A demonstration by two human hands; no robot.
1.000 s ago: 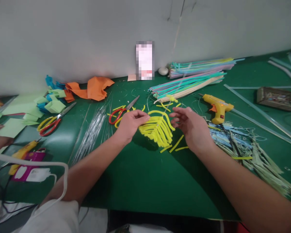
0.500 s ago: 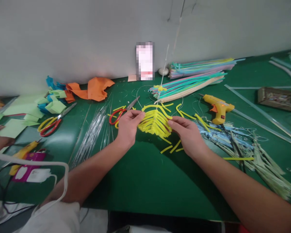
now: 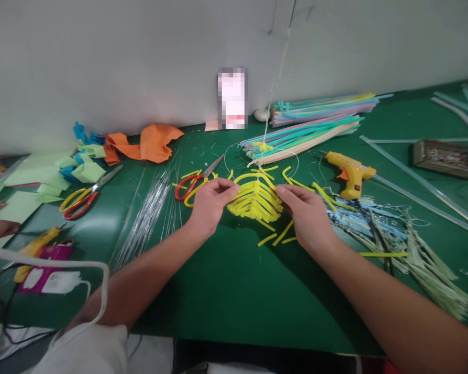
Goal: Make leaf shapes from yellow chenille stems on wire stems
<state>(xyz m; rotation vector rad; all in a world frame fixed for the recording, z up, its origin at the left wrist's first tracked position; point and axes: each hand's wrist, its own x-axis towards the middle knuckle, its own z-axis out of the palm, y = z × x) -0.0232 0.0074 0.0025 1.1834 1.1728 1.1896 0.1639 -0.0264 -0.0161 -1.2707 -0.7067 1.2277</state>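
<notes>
A yellow pipe-cleaner leaf [image 3: 255, 199], ribbed along a middle spine, is held up above the table between my two hands. My left hand [image 3: 213, 203] pinches its left edge with thumb and forefinger. At the right edge, the fingers of my right hand [image 3: 304, 212] are closed on it too. A thin pale stem with a small yellow tuft [image 3: 262, 147] rises from its top. Cut yellow pipe-cleaner pieces [image 3: 275, 236] lie below and around it. Red-handled scissors [image 3: 190, 186] rest just beyond my left hand.
A yellow glue gun [image 3: 349, 174] lies at right, near blue and green fibre strands [image 3: 382, 221]. Bundled pipe cleaners [image 3: 308, 137] and a phone [image 3: 233, 98] are at the back. Wires [image 3: 146, 218], more scissors [image 3: 89, 195] and another person's hand [image 3: 0, 228] are at left.
Both hands have shifted slightly right with the yellow leaf. It has turned a little, so its ribbed face shows more squarely and its stem leans farther right.
</notes>
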